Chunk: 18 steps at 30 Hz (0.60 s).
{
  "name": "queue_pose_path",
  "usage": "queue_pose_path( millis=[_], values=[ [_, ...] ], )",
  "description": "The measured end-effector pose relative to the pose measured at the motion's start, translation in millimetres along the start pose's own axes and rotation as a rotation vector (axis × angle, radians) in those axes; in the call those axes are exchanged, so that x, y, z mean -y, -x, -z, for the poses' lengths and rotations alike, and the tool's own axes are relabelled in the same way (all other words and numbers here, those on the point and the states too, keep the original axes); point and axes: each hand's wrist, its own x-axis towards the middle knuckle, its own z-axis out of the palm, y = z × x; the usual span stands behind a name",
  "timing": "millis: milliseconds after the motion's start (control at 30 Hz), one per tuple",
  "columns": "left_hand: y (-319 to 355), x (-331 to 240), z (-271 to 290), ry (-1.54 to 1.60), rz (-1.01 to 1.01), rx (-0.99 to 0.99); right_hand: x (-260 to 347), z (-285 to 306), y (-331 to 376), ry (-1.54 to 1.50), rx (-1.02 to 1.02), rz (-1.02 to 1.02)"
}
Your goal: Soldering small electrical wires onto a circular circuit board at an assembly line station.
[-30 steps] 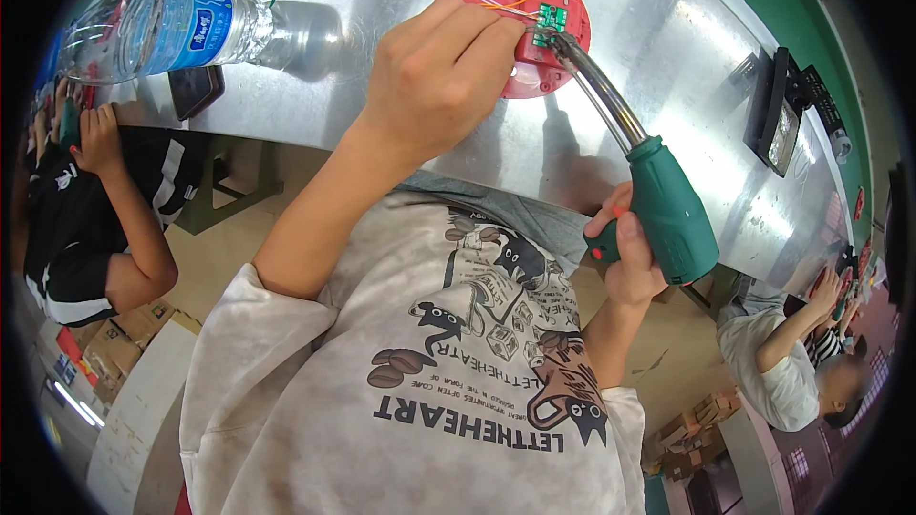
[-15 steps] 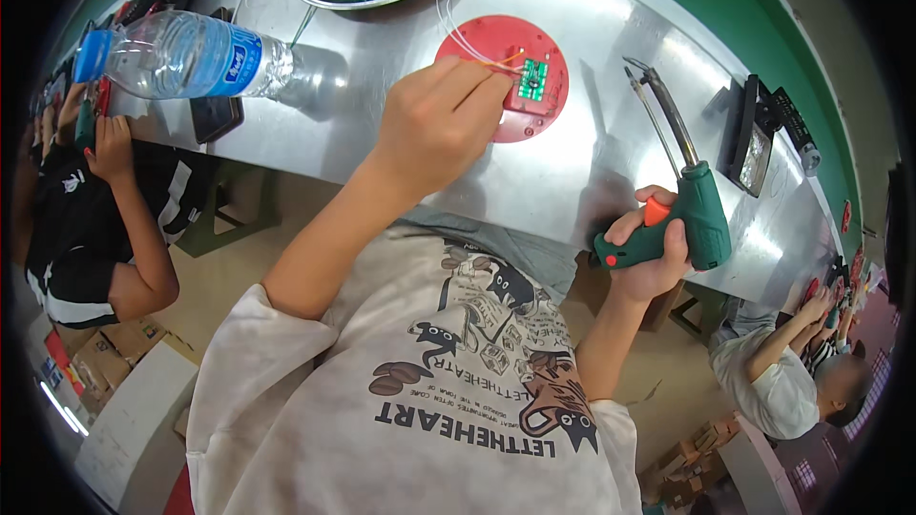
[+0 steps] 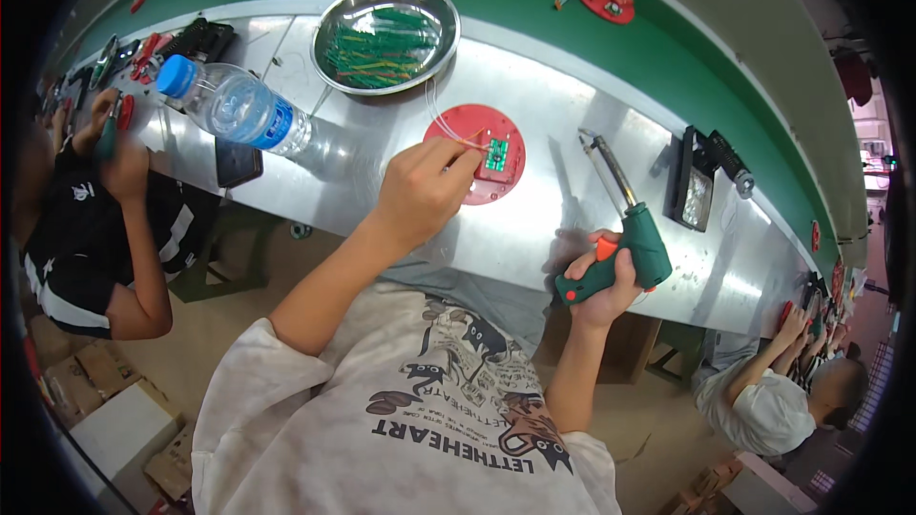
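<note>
Over metal benchtop (image 3: 520, 243), left hand (image 3: 422, 186) arches, pinched together at red disc (image 3: 500, 123); right hand (image 3: 611, 301) clasps soldering gun (image 3: 645, 248).

Blue-capped bottle (image 3: 240, 109) beside a dark phone (image 3: 239, 166)

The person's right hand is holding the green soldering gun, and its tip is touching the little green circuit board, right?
Not quite: in the head view, the tip is off to the right, apart from the circuit board. The right hand does hold the soldering gun.
</note>
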Motion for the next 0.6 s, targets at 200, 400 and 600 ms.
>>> queue_pose_path(
  millis=[200, 400, 600],
  values=[
    [3.6, -7.0, 1.4, 0.004, 0.101, -0.001, 0.0, 3.2, 2.6, -0.031, -0.002, 0.022],
    [4.8, -8.1, 11.2, 0.097, 0.243, -0.078, 4.4, -0.6, 4.9, -0.101, -0.015, 0.039],
    [-0.7, -0.3, 27.6, 0.177, 0.381, -0.052, 3.1, 1.1, 7.1, -0.061, -0.036, 0.071]
  ],
)
